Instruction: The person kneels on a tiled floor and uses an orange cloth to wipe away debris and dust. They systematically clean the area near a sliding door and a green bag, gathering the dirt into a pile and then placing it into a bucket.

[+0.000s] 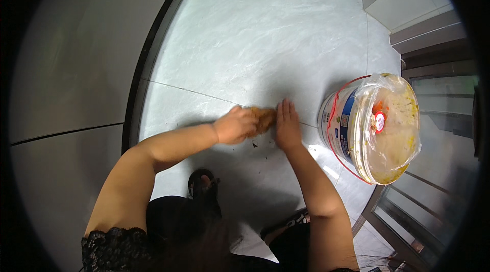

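Observation:
A crumpled brown thing (263,120), too blurred to name for sure, lies low over the grey tiled floor (229,37) between my hands. My left hand (238,125) reaches in from the left, its fingers curled onto the brown thing's near side. On the other side, my right hand (289,125) has its fingers stretched out and held together, its edge turned down and touching or nearly touching the brown thing. Small dark bits (254,145) lie on the floor just below it.
A white bucket (334,124) with a red handle stands to the right, a clear plastic bag (393,139) on its yellow-stained lid. Beyond it are framed glass panels (439,144). A dark strip (148,67) borders the floor at left. My sandalled foot (205,181) is close by.

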{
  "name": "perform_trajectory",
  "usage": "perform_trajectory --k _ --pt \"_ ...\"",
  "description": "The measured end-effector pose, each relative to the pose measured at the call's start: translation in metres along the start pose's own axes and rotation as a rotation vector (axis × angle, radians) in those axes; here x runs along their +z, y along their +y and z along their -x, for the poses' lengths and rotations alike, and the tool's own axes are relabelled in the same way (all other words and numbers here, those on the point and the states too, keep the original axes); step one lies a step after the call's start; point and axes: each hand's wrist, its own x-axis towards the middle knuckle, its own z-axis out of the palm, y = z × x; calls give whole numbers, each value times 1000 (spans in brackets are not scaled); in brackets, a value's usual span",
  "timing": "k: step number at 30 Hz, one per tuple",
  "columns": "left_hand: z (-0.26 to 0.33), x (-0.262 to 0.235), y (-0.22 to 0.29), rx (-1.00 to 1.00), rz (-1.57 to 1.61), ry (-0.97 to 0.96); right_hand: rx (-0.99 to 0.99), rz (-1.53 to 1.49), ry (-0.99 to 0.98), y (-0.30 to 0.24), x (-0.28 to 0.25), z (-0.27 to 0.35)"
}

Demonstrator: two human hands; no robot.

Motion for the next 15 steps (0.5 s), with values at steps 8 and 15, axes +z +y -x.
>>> perform_trajectory --k 8,15 --pt "-14 -28 -43 -94 14 376 259 -154 408 67 -34 -33" --pt "-66 5 -109 -156 -4 325 316 -4 81 38 -26 -47"
